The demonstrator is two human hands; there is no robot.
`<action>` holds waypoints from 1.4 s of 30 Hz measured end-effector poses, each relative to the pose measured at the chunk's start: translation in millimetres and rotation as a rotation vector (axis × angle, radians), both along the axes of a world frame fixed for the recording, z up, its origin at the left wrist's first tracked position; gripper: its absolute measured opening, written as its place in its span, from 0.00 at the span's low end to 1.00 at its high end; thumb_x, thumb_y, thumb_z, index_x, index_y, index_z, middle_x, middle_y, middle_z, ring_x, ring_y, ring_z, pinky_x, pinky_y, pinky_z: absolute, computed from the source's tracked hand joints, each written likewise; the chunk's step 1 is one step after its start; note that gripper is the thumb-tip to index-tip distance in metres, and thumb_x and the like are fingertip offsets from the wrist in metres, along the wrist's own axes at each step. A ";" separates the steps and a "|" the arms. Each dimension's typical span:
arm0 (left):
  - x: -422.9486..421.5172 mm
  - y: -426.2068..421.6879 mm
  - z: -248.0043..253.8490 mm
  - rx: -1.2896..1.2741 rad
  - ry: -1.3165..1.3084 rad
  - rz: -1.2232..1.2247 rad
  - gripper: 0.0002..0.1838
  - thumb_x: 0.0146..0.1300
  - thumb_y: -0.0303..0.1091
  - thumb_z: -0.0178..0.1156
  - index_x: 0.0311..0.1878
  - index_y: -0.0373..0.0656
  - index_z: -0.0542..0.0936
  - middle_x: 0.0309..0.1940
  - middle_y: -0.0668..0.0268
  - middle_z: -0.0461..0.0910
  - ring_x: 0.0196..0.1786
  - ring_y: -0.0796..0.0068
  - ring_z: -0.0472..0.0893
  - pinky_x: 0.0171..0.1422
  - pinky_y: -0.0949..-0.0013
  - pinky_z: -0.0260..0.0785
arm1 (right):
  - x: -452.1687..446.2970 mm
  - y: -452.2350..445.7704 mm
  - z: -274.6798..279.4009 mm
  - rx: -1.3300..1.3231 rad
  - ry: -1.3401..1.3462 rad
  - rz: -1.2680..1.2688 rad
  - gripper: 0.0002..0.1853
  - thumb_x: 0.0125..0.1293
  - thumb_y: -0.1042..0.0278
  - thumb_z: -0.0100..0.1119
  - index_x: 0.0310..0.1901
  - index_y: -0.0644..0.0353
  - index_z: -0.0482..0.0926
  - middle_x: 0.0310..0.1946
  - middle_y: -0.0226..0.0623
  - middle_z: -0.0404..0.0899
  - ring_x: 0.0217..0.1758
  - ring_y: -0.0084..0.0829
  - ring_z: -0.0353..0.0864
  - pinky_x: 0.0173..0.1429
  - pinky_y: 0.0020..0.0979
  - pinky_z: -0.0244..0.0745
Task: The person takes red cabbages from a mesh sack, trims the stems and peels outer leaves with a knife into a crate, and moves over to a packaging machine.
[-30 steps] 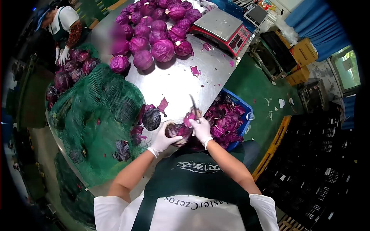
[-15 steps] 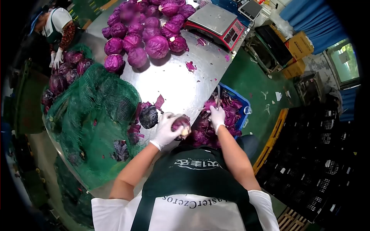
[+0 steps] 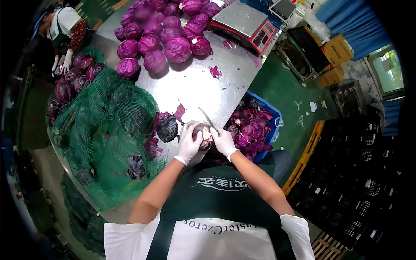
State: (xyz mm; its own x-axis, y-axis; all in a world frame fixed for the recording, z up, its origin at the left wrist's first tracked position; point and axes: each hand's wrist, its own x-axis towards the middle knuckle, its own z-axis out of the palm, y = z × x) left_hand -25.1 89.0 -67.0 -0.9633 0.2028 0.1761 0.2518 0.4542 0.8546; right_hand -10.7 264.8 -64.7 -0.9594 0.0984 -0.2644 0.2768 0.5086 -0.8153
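left hand (image 3: 188,144): holds cabbage (image 3: 206,136) | right hand (image 3: 223,142): knife (image 3: 205,115), seemingly

White shirt (image 3: 203,242) reads "asterCzeros"; green apron (image 3: 199,201) bears Chinese characters.

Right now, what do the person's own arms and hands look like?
The left hand and the right hand both wear white gloves, close-fitting and ending at the wrist. I can't see any markings on them. Above the gloves, the forearms are bare, with nothing worn on them. Higher up come the short, loose white sleeves of a shirt.
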 end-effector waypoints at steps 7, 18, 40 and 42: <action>4.4 -4.7 9.0 0.023 0.049 -0.143 0.21 0.58 0.32 0.61 0.56 0.38 0.76 0.58 0.50 0.72 0.64 0.49 0.70 0.72 0.54 0.60 | -26.3 5.5 -6.3 -0.333 -0.172 -0.248 0.12 0.71 0.64 0.60 0.46 0.65 0.82 0.21 0.32 0.79 0.21 0.23 0.78 0.28 0.29 0.74; 34.1 -55.9 1.2 0.181 -0.286 -0.042 0.32 0.54 0.42 0.72 0.60 0.40 0.73 0.56 0.55 0.75 0.60 0.61 0.75 0.67 0.62 0.66 | -16.3 19.3 -15.0 -0.539 -0.198 -0.517 0.14 0.70 0.62 0.61 0.28 0.59 0.75 0.18 0.26 0.73 0.15 0.22 0.69 0.18 0.29 0.65; 19.3 27.8 18.5 -0.144 -0.014 0.191 0.34 0.61 0.47 0.66 0.65 0.37 0.70 0.61 0.44 0.67 0.65 0.45 0.67 0.71 0.51 0.60 | 30.1 -15.5 2.5 -0.123 0.049 -0.186 0.24 0.76 0.57 0.46 0.66 0.62 0.70 0.49 0.59 0.80 0.51 0.54 0.82 0.53 0.42 0.77; 21.2 27.6 8.9 -0.070 -0.026 0.204 0.35 0.59 0.45 0.68 0.65 0.36 0.68 0.61 0.43 0.66 0.66 0.45 0.67 0.71 0.51 0.60 | 23.9 -14.5 -3.0 -0.172 0.021 -0.286 0.20 0.76 0.57 0.47 0.60 0.61 0.75 0.40 0.60 0.82 0.45 0.56 0.84 0.48 0.45 0.78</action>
State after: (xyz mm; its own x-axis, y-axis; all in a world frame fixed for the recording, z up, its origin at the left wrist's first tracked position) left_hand -3.9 116.6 -58.1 -0.9896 0.0140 0.1430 0.1269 0.5516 0.8244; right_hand 13.3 250.3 -67.7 -0.9046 0.3204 -0.2811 0.3709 0.2666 -0.8896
